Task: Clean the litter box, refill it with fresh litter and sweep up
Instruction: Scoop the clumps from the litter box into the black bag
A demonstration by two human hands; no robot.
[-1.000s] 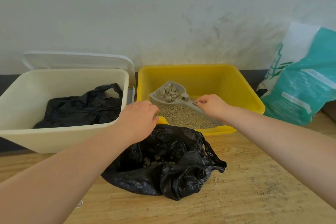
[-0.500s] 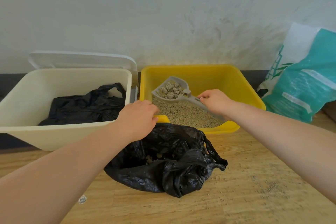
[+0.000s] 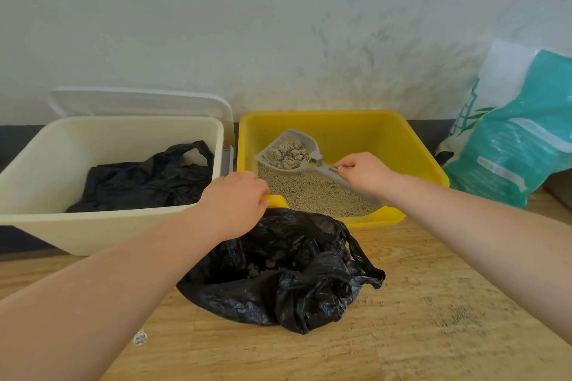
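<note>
Gripping the grey scoop by its handle, right hand holds clumps above the yellow litter box; left hand clutches the black bag rim just beside it.

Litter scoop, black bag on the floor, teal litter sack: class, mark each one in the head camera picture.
litter scoop (image 3: 289, 152): head view, on the clump-filled basket.
black bag (image 3: 312, 297): head view, on its crumpled front side.
teal litter sack (image 3: 507, 148): head view, on its teal front face.
</note>
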